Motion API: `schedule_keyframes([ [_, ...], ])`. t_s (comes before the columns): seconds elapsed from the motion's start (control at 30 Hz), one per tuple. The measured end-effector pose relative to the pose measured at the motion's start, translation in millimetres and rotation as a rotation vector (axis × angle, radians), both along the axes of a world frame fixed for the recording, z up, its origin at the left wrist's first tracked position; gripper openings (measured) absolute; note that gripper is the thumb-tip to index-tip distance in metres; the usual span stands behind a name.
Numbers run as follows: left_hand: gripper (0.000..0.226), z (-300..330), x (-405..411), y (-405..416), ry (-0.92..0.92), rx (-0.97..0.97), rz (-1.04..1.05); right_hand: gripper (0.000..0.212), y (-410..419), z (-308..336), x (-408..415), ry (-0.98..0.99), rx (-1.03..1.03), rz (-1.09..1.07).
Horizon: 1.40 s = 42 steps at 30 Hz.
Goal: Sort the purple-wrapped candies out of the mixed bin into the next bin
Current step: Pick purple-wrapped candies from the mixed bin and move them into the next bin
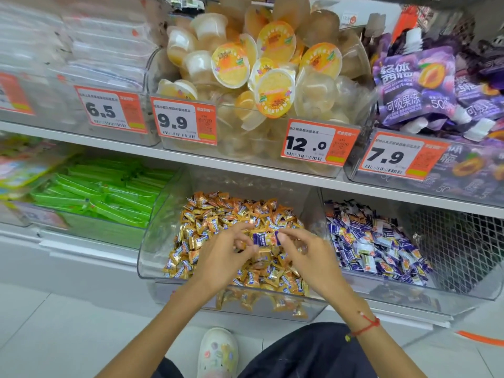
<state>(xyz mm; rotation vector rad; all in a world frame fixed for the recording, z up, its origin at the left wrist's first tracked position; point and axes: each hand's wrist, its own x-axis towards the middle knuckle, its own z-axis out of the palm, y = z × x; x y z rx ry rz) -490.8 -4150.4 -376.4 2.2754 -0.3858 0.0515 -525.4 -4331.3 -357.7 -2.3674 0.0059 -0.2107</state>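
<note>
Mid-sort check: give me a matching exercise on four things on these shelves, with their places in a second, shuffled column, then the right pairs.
Things:
1. purple-wrapped candy pinched between both hands
2. clear plastic bin of orange-gold wrapped candies
3. clear plastic bin of purple-and-white wrapped candies
4. green flat packets

Places:
A. lower shelf, left of the orange-gold bin
B. lower shelf, right of the orange-gold bin
C. held above the orange-gold pile
D. lower shelf, middle, under the left hand and right hand

Pairs: 1-C, 2-D, 3-B, 4-A
</note>
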Motion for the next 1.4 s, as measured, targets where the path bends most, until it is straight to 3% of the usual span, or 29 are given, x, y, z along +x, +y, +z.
schedule_keyframes([
  [0.07,0.031,8.7,-17.8,-1.8,-0.005,-0.132,0.017,0.041,9.1,3.8,0.2,0.087,0.212,0.048],
  [0.17,0.038,13.2,-29.8,-7.8,-0.033,-0.212,0.035,0.019,18.6,0.8,-4.3,-0.006,0.313,0.019],
  [0.23,0.042,13.1,-30.2,-10.8,-0.037,-0.246,0.015,0.016,14.5,-1.6,-7.5,-0.046,0.339,-0.026],
  [0.4,0.037,9.9,-23.1,-14.7,0.007,-0.138,-0.076,0.034,0.6,1.2,-16.5,0.089,0.397,0.057],
  [0.47,0.026,9.3,-15.4,-10.2,-0.004,-0.045,-0.049,0.035,-7.3,4.0,-19.2,0.05,0.325,0.042],
  [0.63,0.01,-0.4,8.8,31.5,-0.003,0.233,0.113,0.018,-64.3,17.1,-21.6,-0.388,0.073,-0.206],
  [0.7,0.008,-7.2,13.5,49.7,-0.001,0.275,0.172,0.016,-95.4,13.8,-12.6,-0.478,-0.076,-0.317],
  [0.77,0.009,-13.6,16.6,59.8,-0.047,0.28,0.221,0.021,-125.3,-6.4,3.9,-0.347,-0.236,-0.357],
  [0.83,0.014,-21.6,19.5,62.4,-0.079,0.289,0.22,0.039,-140.6,-27.1,15.4,-0.009,-0.388,-0.259],
  [0.9,0.022,-31.5,21.2,60.0,-0.092,0.276,0.096,0.049,-144.4,-41.5,19.7,0.154,-0.495,-0.242],
  [1.03,0.036,-41.6,37.7,37.4,0.02,0.31,-0.292,0.028,-103.0,-10.0,19.2,-0.342,-0.363,-0.337],
  [1.1,0.04,-40.1,50.7,25.2,0.101,0.527,-0.434,0.02,-63.7,10.0,23.2,-0.396,-0.295,-0.154],
  [1.2,0.038,-32.8,57.5,28.4,0.18,0.839,-0.511,0.022,-10.2,11.0,33.6,-0.145,-0.372,0.189],
  [1.33,0.04,-32.1,45.2,58.6,0.186,1.006,-0.375,0.032,25.9,-28.1,60.0,0.113,-0.544,0.412],
  [1.4,0.043,-34.2,40.7,72.8,0.266,0.956,-0.276,0.034,39.3,-46.4,73.3,0.174,-0.63,0.504],
])
